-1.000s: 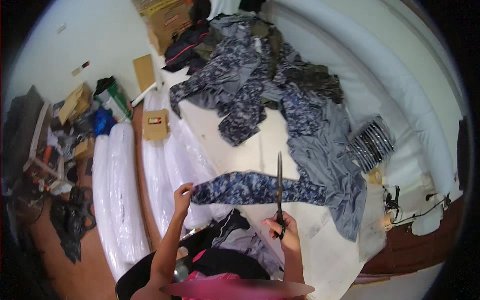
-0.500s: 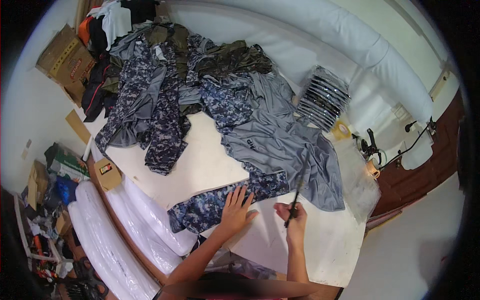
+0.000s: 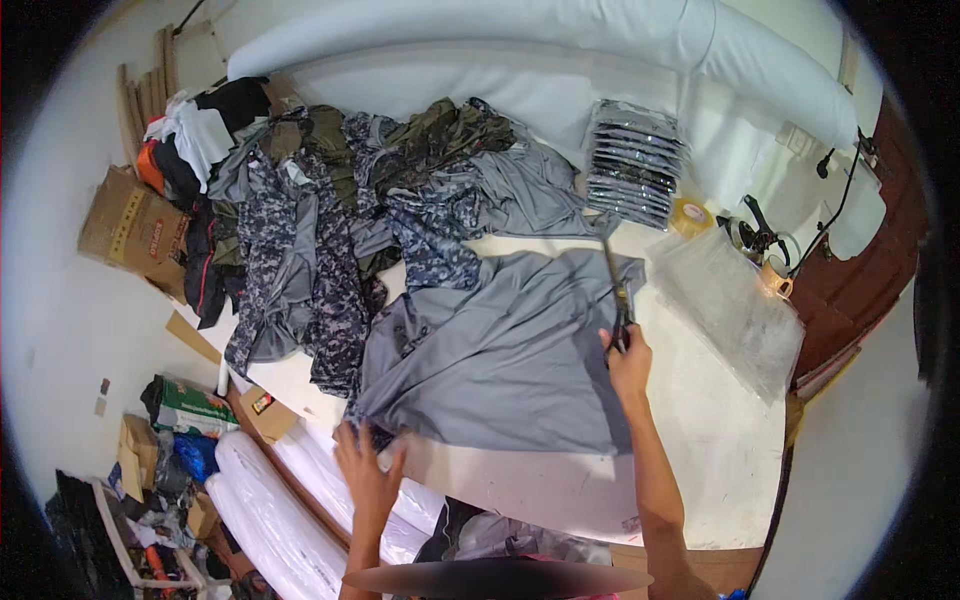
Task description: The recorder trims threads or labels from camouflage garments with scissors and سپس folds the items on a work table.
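The right hand (image 3: 628, 362) grips a pair of long, dark metal scissors (image 3: 619, 294), its fingers curled around the handles and the slim blades pointing away from the body over the right edge of a grey garment (image 3: 500, 355). That garment lies spread on the pale, smooth tabletop (image 3: 700, 410) in front of the person, its thin, faintly glossy cloth broken by soft diagonal creases. The left hand (image 3: 368, 472) is at its lower left corner, fingers spread and thumb held apart; motion blur makes it hard to tell whether the fingertips touch the cloth.

Beyond, blue-grey digital-camouflage garments (image 3: 338, 330) slump in a crumpled heap with mottled olive cloth (image 3: 450, 145). To the right of the heap are a ribbed stack of shiny plastic-wrapped packs (image 3: 636, 165), a round roll of yellowish tape (image 3: 691, 217) and flat, translucent plastic sheets (image 3: 735, 315). Left of the table, long white cylinders (image 3: 275, 510) in glossy wrap lie near the left forearm.
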`<state>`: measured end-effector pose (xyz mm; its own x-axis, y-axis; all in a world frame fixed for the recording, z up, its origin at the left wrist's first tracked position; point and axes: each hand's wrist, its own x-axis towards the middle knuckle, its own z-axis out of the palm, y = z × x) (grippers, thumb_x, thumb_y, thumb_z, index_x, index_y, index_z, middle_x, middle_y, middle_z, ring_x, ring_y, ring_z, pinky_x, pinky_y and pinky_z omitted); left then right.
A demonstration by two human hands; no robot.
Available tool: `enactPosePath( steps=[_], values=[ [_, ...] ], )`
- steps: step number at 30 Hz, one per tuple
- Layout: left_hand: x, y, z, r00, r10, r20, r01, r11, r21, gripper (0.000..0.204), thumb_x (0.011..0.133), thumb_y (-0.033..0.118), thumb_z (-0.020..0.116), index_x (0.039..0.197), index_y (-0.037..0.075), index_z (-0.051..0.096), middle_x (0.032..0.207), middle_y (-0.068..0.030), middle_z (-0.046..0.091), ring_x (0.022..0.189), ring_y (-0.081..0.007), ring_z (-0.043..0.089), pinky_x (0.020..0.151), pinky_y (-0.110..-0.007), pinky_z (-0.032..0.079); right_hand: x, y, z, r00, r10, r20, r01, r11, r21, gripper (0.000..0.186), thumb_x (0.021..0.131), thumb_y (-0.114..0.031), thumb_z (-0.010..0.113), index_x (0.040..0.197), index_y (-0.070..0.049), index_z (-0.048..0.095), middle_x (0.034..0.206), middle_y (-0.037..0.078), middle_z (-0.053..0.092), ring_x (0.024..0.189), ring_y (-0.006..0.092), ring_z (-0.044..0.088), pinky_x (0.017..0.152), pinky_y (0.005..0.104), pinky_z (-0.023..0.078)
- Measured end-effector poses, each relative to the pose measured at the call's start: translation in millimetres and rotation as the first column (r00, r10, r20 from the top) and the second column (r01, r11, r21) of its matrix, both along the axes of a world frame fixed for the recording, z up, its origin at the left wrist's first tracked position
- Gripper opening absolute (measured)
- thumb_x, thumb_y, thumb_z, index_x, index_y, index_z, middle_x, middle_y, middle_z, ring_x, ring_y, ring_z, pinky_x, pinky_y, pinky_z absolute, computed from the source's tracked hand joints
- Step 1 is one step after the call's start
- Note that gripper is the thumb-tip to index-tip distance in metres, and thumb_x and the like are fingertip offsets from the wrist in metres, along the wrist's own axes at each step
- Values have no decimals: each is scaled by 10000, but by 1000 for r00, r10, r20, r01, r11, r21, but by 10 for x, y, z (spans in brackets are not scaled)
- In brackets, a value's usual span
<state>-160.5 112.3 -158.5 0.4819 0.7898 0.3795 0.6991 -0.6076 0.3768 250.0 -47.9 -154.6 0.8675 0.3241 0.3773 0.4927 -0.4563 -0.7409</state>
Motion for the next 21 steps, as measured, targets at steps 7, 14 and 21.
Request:
enactPosePath(
  steps=[7,14,21],
  values=[
    [1407,-8,84,959,-256,-118,260,966,15,743,833,563,614,1342,34,499,1431,-299,364,1344,-494,296,1075,-626,223,81,-201,-409,988,110,109,-77,960,-268,390,823,-199,707,1098,20,538,981,252,636,881,435,614,752,473,498],
    [1706,42,-78,964,-233,-130,215,967,-140,776,840,587,589,1382,48,459,1456,-298,328,1348,-502,285,1064,-665,200,-57,-1496,-380,981,41,192,18,955,-297,472,832,-220,713,1203,18,540,979,251,649,873,415,636,751,446,513],
    [1904,115,-338,969,-226,-100,223,974,-47,790,847,596,565,1414,65,425,1473,-279,309,1378,-468,246,1092,-661,112,-51,-2079,-110,925,-346,153,377,878,-295,243,853,-180,697,914,10,558,817,198,640,743,353,624,668,396,484]
  ],
)
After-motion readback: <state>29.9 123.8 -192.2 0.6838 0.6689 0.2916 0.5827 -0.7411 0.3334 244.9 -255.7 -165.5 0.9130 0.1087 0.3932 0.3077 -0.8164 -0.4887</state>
